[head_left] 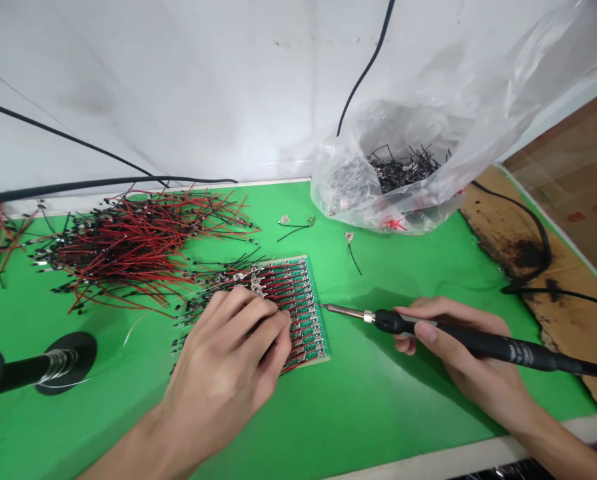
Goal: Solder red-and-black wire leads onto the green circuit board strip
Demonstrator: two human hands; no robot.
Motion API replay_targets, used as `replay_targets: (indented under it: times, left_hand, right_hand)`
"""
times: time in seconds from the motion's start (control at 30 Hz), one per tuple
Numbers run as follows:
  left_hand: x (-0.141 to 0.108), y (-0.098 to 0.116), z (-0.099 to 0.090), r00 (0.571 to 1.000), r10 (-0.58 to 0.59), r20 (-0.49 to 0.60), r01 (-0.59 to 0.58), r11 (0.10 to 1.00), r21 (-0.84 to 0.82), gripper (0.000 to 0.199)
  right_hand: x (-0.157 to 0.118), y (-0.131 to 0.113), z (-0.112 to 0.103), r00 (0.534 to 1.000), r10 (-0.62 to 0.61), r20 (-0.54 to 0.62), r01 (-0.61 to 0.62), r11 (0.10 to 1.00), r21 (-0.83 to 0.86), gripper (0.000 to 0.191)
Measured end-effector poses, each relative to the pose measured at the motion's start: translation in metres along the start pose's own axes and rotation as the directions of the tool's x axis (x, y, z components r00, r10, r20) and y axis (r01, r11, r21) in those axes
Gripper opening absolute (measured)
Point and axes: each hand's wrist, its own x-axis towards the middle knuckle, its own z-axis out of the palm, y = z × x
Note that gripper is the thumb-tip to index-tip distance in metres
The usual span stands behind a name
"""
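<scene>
A black soldering iron (pixel 463 339) lies in the grip of my right hand (pixel 471 353), its metal tip pointing left, close to the right edge of a green circuit board (pixel 314 300). Red and black wires run across the board in rows toward the left. Over the board's left part rests my left hand (pixel 228 367), fingers curled and pressed together among the wires; what they pinch is hidden. Just above those fingers, small silvery metal pieces (pixel 257 283) sit on the wires. A thin strand of solder wire (pixel 138 321) shows left of this hand.
A big heap of red and black wires (pixel 138 240) covers the back left. At the left stands a black solder spool (pixel 58 363). A clear plastic bag (pixel 403 207) holds black wire bits. Scorched cardboard (pixel 518 253) lies at right. Loose small parts with black leads (pixel 349 237) lie behind the board.
</scene>
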Motion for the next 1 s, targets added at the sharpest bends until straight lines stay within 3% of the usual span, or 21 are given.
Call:
replay_targets:
  times: [0.3, 0.7, 0.83, 1.0]
  left_hand:
    - [-0.001, 0.0, 0.001, 1.0, -0.013, -0.016, 0.013, 1.0, -0.002, 0.014]
    - [-0.001, 0.001, -0.001, 1.0, -0.029, -0.004, 0.029, 0.999, -0.039, 0.014]
    - [0.002, 0.002, -0.01, 0.996, -0.041, -0.085, 0.033, 0.996, -0.088, 0.021]
    - [0.01, -0.014, -0.028, 0.975, -0.139, -0.172, 0.148, 0.988, 0.041, 0.017]
  right_hand:
    - [-0.001, 0.001, 0.002, 0.995, 0.098, -0.023, -0.095, 0.988, 0.122, 0.014]
    - [0.013, -0.003, 0.002, 0.99, 0.129, -0.047, -0.115, 0.968, 0.223, 0.015]
    - [0.023, -0.003, 0.003, 0.997, 0.076, 0.033, -0.082, 0.971, 0.224, 0.016]
    - [0.022, -0.011, 0.009, 0.985, 0.17, -0.002, -0.163, 0.947, 0.276, 0.019]
